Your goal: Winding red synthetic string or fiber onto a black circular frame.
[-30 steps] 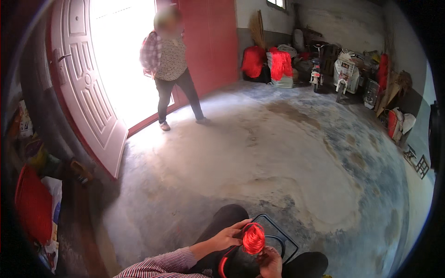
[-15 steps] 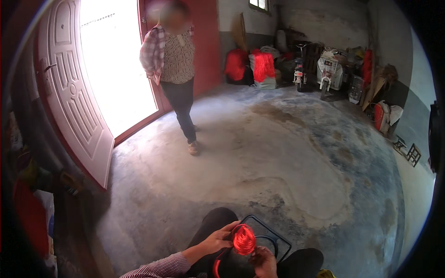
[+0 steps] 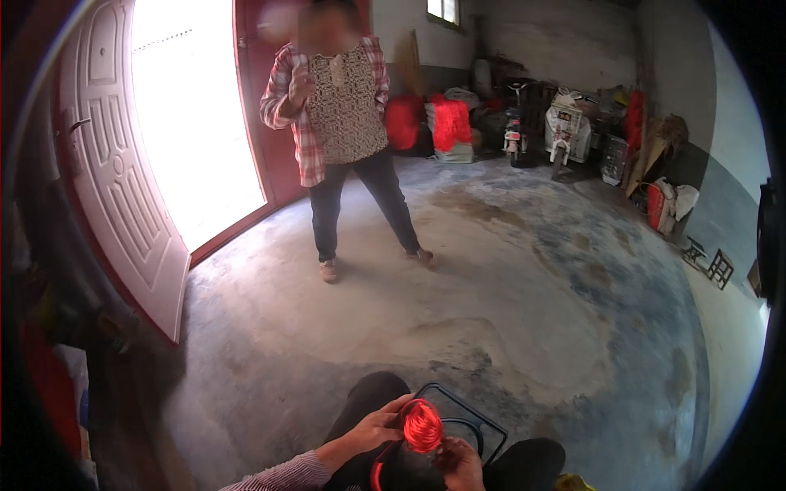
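Note:
A glossy red knot-like bundle of cord (image 3: 422,427) sits low in the middle, above my lap. The fingers of my left hand (image 3: 378,427) close on its left side. My right hand (image 3: 459,465) is at its lower right, thumb and fingers pinched together close to the bundle; what lies between them is too small to make out. Below the bundle a red curved strip (image 3: 377,475) shows against a dark form between my knees. A dark metal frame (image 3: 463,403) stands just beyond my hands.
A person (image 3: 340,106) in a checked shirt stands ahead on the concrete floor (image 3: 508,303), near the open door (image 3: 123,172). Bags topped with red material (image 3: 452,124), a scooter (image 3: 563,127) and a motorbike (image 3: 514,131) line the back. A small stool (image 3: 720,268) is at right.
The person ahead has stepped to the right and nearer, with one hand now raised. The view has shifted slightly. My hands stay around the red bundle much as before.

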### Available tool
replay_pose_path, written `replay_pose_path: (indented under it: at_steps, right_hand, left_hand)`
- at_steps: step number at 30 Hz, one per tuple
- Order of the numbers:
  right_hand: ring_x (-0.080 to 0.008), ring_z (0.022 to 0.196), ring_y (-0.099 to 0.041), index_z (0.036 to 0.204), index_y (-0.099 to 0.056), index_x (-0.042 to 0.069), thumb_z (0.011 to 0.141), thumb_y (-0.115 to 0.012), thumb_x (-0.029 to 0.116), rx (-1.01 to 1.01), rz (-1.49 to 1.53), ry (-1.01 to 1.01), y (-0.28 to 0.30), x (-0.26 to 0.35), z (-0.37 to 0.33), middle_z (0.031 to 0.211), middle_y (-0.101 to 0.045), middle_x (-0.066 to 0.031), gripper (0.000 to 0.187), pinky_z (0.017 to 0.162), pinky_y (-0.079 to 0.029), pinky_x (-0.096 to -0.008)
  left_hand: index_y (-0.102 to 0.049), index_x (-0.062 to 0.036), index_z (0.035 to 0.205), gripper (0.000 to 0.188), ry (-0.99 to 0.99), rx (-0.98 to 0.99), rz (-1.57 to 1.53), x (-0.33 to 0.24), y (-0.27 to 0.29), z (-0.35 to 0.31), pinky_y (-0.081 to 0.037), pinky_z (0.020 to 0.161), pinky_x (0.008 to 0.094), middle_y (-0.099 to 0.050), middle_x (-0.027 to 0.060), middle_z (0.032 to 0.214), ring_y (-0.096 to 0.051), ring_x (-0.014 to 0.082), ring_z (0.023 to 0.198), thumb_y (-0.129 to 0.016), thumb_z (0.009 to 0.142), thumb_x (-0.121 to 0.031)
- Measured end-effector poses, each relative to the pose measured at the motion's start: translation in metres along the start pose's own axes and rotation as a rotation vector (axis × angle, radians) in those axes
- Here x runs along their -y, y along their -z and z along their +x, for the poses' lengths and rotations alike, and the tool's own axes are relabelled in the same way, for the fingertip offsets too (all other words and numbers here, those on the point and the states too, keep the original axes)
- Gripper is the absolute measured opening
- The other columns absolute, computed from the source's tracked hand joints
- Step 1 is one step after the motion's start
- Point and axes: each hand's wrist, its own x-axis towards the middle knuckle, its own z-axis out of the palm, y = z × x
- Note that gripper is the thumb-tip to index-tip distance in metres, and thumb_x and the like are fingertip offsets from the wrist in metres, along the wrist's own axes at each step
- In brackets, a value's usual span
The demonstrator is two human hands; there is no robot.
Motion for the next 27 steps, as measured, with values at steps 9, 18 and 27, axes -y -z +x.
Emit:
replay_pose_path:
  at_steps: [9, 18, 27]
  right_hand:
    - [-0.0178, 0.068, -0.060, 0.102, -0.063, 0.007, 0.086, -0.056, 0.022, 0.098, -0.047, -0.026, 0.002, 0.005, -0.009, 0.078, -0.063, -0.0045, 0.024, 0.062, -0.049, -0.0296]
    - [-0.0161, 0.067, -0.059, 0.101, -0.063, 0.009, 0.085, -0.058, 0.022, 0.075, 0.013, -0.065, 0.006, -0.005, -0.010, 0.077, -0.063, -0.0024, 0.022, 0.063, -0.047, -0.0287]
    - [-0.0152, 0.067, -0.058, 0.098, -0.063, 0.010, 0.084, -0.059, 0.020, 0.056, 0.016, -0.079, -0.004, -0.006, -0.008, 0.078, -0.061, -0.0014, 0.018, 0.063, -0.047, -0.0294]
  left_hand:
    - [-0.056, 0.0014, 0.124, 0.048, 0.037, -0.016, -0.006, -0.003, -0.005, -0.004, -0.021, 0.111, 0.0332, -0.019, 0.0071, 0.153, -0.019, 0.0218, 0.140, -0.063, 0.076, 0.001]
    - [-0.058, 0.0005, 0.122, 0.046, 0.065, -0.043, -0.087, -0.008, -0.012, -0.010, -0.019, 0.111, 0.0330, -0.019, 0.0059, 0.153, -0.017, 0.0201, 0.141, -0.064, 0.077, 0.000]
    - [-0.059, 0.0014, 0.120, 0.045, 0.073, -0.036, -0.098, -0.006, 0.000, -0.010, -0.020, 0.111, 0.0331, -0.020, 0.0055, 0.153, -0.018, 0.0195, 0.141, -0.064, 0.076, -0.001]
